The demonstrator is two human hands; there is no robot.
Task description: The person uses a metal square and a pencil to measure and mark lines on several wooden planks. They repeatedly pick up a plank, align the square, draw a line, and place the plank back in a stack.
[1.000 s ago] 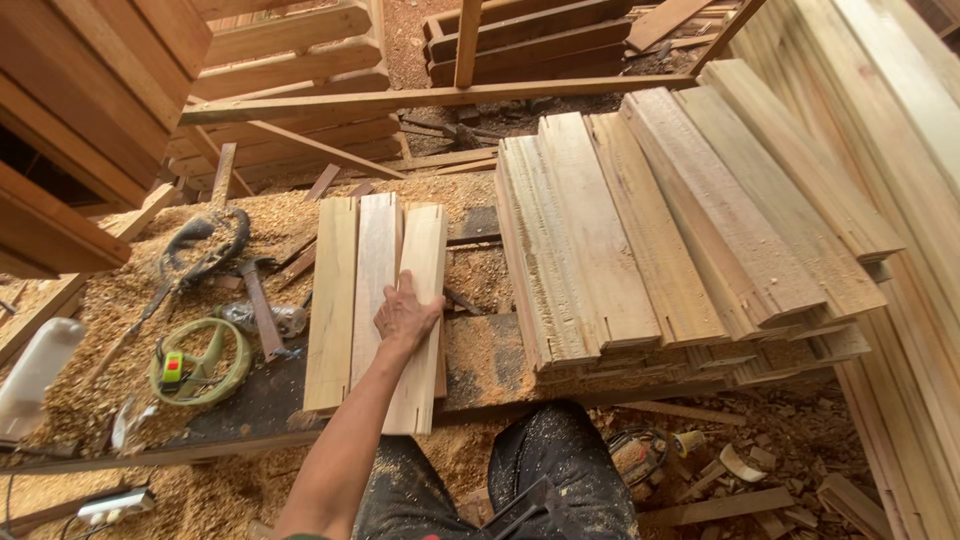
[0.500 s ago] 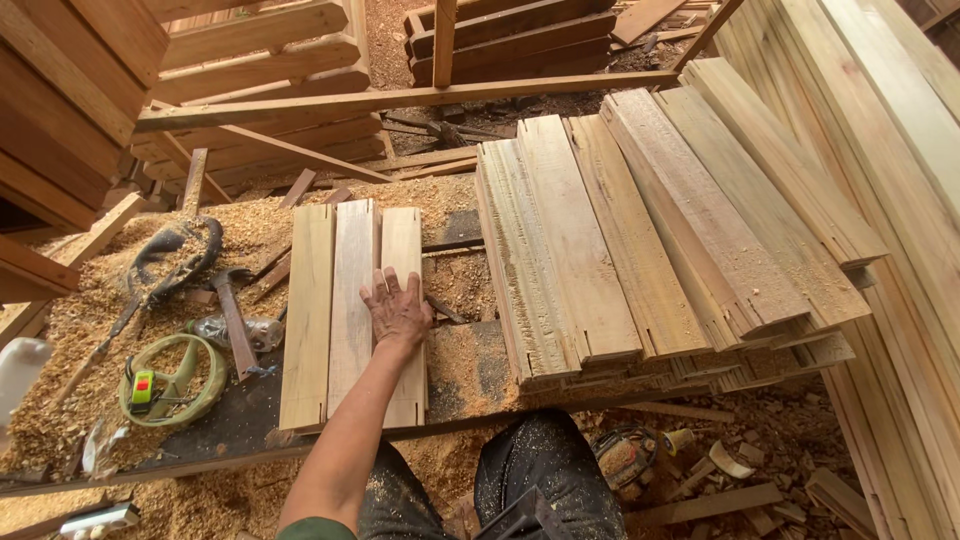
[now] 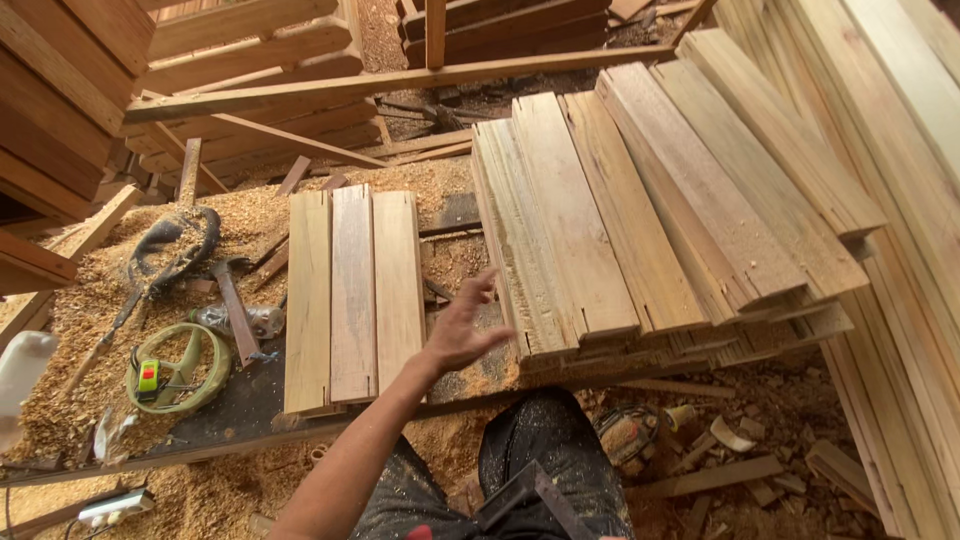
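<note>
In the head view, the left hand (image 3: 462, 328) hangs in the air with fingers spread and loose, grasping nothing, in the gap between two groups of timber on a sawdust-strewn workbench (image 3: 215, 415). Just to its left lie three short planks (image 3: 352, 295) side by side, edges touching, their near ends close to the bench's front edge. Just to its right, the fingertips come close to the near-left corner of a stack of longer planks (image 3: 640, 220), layered and fanned so that the ends step out towards the right; whether the fingers touch that stack cannot be told. The right hand is not in view. Further left on the bench rests a coiled green tape measure (image 3: 175, 370) in the sawdust, with a dark strap (image 3: 170, 250) lying beyond it and a dark flat bar (image 3: 235, 310) between them and the short planks. A white plastic container (image 3: 22, 370) sits at the left edge of the view. Below the bench show the person's dark, dusty trousers (image 3: 540, 450), and wood offcuts (image 3: 730, 460) litter the ground to the right. Tall boards (image 3: 900, 150) lean along the right side, and stacked lumber (image 3: 60, 90) fills the upper left.
</note>
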